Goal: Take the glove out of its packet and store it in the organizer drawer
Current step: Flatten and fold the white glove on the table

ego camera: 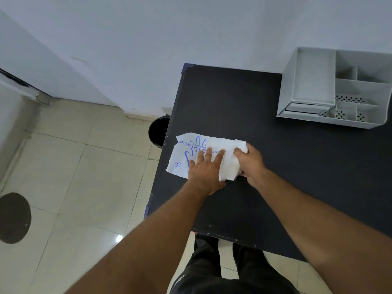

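Note:
A white glove packet point(186, 149) with blue hand print and lettering lies flat near the left edge of the black table point(244, 98). My left hand point(205, 168) presses down on its middle with fingers spread. My right hand point(249, 162) is closed on the packet's right end, where crumpled translucent white plastic point(230, 166) bunches up; I cannot tell whether that is the glove or the packet. The grey organizer point(331, 88) stands at the table's far right, its drawer front point(305, 108) low on its left side.
A black bin point(158, 132) sits on the tiled floor just left of the table. A white wall runs behind the table. The table's left and near edges are close to the packet. A dark round patch point(13, 217) marks the floor at far left.

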{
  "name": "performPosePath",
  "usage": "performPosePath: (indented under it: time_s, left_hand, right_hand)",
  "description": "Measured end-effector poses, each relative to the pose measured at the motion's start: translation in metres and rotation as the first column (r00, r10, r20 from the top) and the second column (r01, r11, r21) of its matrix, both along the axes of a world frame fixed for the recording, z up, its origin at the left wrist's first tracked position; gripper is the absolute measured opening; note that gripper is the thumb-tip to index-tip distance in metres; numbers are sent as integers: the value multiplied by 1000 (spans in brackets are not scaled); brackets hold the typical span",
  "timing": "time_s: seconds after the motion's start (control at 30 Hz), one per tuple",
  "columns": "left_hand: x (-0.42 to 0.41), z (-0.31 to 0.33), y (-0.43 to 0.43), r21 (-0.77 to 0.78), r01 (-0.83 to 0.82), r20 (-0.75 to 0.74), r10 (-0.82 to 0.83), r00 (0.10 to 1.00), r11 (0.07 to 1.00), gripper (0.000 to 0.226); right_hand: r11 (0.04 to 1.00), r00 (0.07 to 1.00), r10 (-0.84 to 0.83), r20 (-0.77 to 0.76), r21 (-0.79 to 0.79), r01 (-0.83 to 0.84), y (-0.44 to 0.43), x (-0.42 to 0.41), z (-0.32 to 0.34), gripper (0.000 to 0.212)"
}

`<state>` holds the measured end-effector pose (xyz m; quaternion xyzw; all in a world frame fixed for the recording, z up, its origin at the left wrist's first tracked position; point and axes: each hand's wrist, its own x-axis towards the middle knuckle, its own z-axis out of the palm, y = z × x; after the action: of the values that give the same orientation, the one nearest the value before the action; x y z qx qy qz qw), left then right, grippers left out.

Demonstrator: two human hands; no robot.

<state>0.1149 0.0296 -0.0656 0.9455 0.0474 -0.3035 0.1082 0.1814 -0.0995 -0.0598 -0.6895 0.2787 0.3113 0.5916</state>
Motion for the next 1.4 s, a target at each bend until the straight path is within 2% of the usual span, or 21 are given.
performPosePath:
  time_s: [0.07,0.17,0.27,0.4,0.5,0.63,0.77,0.83,0.93,1.0,1.07,1.17,1.27,1.4]
  left_hand:
    - [0,1,-2,-8,-30,2,30,1000,1000,105]
    - [3,3,-5,24,-42,-10,42,999,999,111]
    - [10,5,-5,76,-1,-15,2,1000,997,119]
    - [18,8,-5,110,70,-55,-65,996,991,121]
    - [19,9,-5,109,68,-76,-60,995,992,121]
    - [20,9,-7,136,84,-95,-71,993,987,119]
    - [19,7,-10,164,94,-91,-79,993,982,119]
    - [19,6,-10,174,92,-87,-78,993,980,119]
    - [16,4,-8,175,85,-75,-73,995,981,119]
    - [13,3,-8,171,80,-71,-68,995,982,118]
    - [11,3,-8,161,61,-56,-52,997,985,116]
    - [14,3,-11,137,22,-52,-15,999,990,111]
    - [14,4,-10,132,14,-43,-8,999,991,105]
    - [10,5,-11,119,11,-14,-10,1000,993,99]
  right_hand:
    - [999,999,-6,34,-50,7,0,1,0,14]
    - [995,999,8,53,-104,-2,0,1,0,18]
    - [994,999,-25,35,-105,28,1,1,0,16]
    - [998,999,19,48,-61,-16,-3,0,-4,9]
    - [993,996,70,52,-101,-64,-7,2,-7,5]
    - [966,991,112,69,-239,-93,-8,4,-12,14]
    - [954,984,134,120,-284,-95,-12,4,-13,18]
    - [955,981,158,110,-271,-123,-14,5,-16,13]
    - [962,979,203,22,-190,-195,-19,3,-17,22]
    - [950,967,252,27,-198,-242,-22,1,-19,13]
    - [955,972,228,50,-207,-213,-24,-1,-22,8]
    - [968,992,94,87,-239,-71,-24,-3,-23,20]
    - [976,989,54,136,-216,-24,-25,-7,-22,36]
    - [981,999,-2,34,-193,9,-29,-19,-23,51]
